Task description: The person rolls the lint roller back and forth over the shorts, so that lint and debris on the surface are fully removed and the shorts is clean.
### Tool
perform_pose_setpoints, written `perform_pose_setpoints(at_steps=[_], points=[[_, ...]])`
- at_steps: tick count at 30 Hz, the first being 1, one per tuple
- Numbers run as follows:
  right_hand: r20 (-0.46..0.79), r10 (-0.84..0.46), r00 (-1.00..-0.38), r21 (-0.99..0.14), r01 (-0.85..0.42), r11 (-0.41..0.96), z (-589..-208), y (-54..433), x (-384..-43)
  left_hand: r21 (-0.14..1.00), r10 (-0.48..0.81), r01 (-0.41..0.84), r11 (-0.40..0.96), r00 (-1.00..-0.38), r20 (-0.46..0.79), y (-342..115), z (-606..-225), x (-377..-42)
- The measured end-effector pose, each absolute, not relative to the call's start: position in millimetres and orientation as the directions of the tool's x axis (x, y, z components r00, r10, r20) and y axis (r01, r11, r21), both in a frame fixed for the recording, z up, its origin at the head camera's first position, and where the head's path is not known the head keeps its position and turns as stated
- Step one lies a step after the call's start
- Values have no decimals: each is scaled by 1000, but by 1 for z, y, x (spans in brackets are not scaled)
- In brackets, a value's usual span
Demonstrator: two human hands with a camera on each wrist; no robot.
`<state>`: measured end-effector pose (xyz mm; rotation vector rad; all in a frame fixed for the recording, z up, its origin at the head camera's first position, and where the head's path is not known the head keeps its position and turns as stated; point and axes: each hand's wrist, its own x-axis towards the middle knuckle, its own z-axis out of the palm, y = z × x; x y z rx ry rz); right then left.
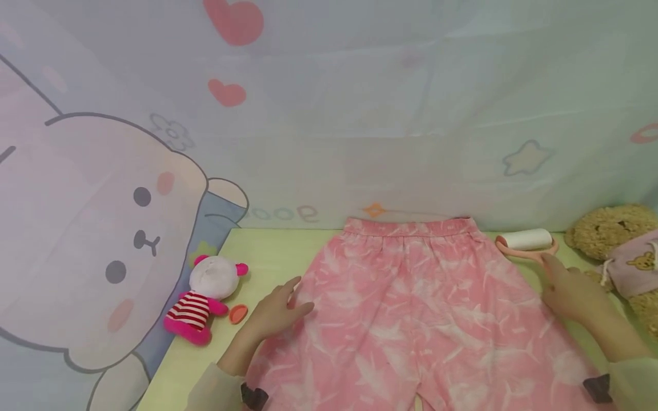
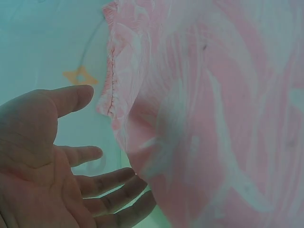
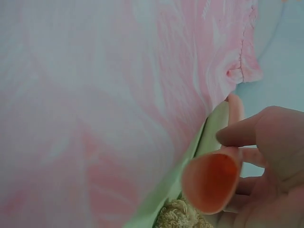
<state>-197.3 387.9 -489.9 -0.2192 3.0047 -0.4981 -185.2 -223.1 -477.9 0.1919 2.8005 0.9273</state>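
Pink shorts (image 1: 406, 308) with a white leaf-like pattern lie spread out, the gathered waistband at the far side. My left hand (image 1: 277, 311) is at their left edge, fingers spread and loosely bent, holding nothing. In the left wrist view its fingertips (image 2: 126, 175) overlap the side of the cloth. My right hand (image 1: 576, 291) grips the pinkish-orange handle of a lint roller (image 1: 529, 240) beside the right side of the waistband. The roller's white roll points left. In the right wrist view the handle's hollow end (image 3: 211, 183) faces the camera, with the thumb across the handle.
A plush toy (image 1: 200, 299) in a red-striped top lies at the left on the pale green table (image 1: 277, 251), beside a small orange oval piece (image 1: 238, 313). At the right sits a brown teddy bear (image 1: 612, 234). A printed cloth backdrop (image 1: 360, 114) rises behind the table.
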Motion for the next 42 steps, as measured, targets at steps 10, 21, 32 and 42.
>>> perform_pose_setpoints(at_steps=[10, 21, 32, 42], points=[[29, -18, -999, -316, -26, 949, -482, 379, -193, 590, 164, 40, 806, -974, -158, -232, -472, -173], [242, -5, -970, -281, -75, 957, -481, 370, -185, 629, 154, -14, 777, -965, -212, -243, -467, -158], [336, -53, -940, -295, -158, 942, -461, 342, -178, 633, 118, -67, 771, -962, -245, -251, -468, -146], [283, -131, -950, -317, -222, 922, -456, 292, -175, 693, 94, -127, 710, -958, -272, -261, -468, -138]])
